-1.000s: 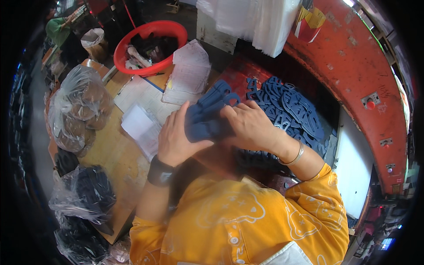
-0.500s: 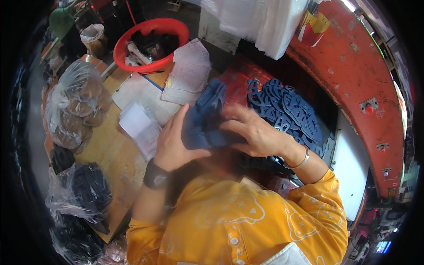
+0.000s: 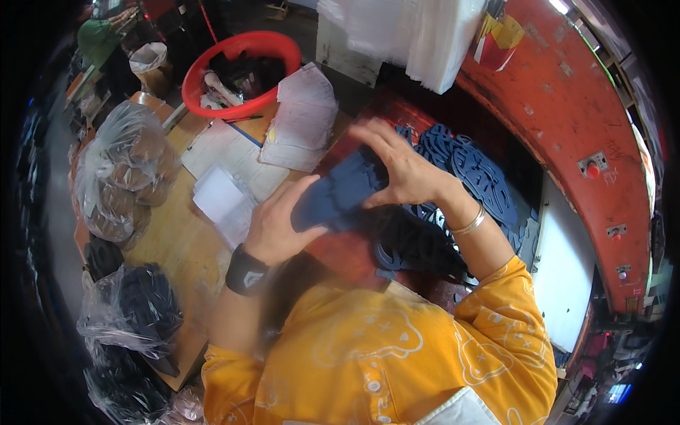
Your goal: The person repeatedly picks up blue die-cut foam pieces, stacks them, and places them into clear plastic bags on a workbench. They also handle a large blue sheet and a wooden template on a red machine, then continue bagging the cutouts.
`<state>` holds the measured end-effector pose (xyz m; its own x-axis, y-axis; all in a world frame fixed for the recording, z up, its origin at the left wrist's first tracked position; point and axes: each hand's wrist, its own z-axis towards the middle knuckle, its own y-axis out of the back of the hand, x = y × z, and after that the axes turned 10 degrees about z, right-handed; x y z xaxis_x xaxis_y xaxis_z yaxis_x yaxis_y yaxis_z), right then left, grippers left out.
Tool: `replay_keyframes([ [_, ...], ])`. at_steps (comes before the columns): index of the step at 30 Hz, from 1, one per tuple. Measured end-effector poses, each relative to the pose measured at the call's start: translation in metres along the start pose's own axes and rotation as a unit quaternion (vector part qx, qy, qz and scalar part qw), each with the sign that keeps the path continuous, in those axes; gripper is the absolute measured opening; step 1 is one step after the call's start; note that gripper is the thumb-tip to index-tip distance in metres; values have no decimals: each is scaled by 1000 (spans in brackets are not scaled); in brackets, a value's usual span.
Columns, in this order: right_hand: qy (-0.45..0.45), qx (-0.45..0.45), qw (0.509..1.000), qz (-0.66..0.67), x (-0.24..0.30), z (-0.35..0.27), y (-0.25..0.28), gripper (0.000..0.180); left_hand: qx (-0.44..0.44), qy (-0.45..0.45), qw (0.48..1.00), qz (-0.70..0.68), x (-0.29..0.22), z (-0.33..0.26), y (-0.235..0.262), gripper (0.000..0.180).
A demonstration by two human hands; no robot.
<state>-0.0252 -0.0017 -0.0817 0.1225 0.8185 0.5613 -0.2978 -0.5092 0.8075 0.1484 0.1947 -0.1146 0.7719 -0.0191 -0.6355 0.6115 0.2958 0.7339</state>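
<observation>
Fingers (image 3: 297, 189) of the left hand (image 3: 275, 225) clasp a blue stack (image 3: 334, 195). The right hand (image 3: 411, 173) is spread wide, any grip blurred.

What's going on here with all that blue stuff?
The person's left hand holds a bundle of blue pieces. The right hand is spread at its other end; it's blurry, so I can't tell whether it grips. More blue cutouts lie heaped to the right, and papers lie on the wooden table at left.
</observation>
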Motion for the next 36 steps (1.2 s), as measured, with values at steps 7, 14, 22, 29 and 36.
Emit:
replay_keyframes([
  [7, 113, -73, 978, 158, -18, -7, -20, 95, -50, -19, 993, 104, 3, -8, -8, 85],
  [14, -50, 21, 976, 210, -42, -28, -27, 94, -42, 120, 991, 51, 29, -39, -9, 94],
  [22, 10, 22, 928, 372, -45, -27, -40, 122, -150, 91, 980, 90, 33, -36, -42, 91],
  [29, 67, -41, 963, 258, -53, -16, -46, 88, -143, 82, 983, 76, 30, -28, -37, 71],
  [36, 66, -36, 977, 200, -34, 5, -5, 68, -83, 139, 987, -23, 9, -28, -10, 63],
])
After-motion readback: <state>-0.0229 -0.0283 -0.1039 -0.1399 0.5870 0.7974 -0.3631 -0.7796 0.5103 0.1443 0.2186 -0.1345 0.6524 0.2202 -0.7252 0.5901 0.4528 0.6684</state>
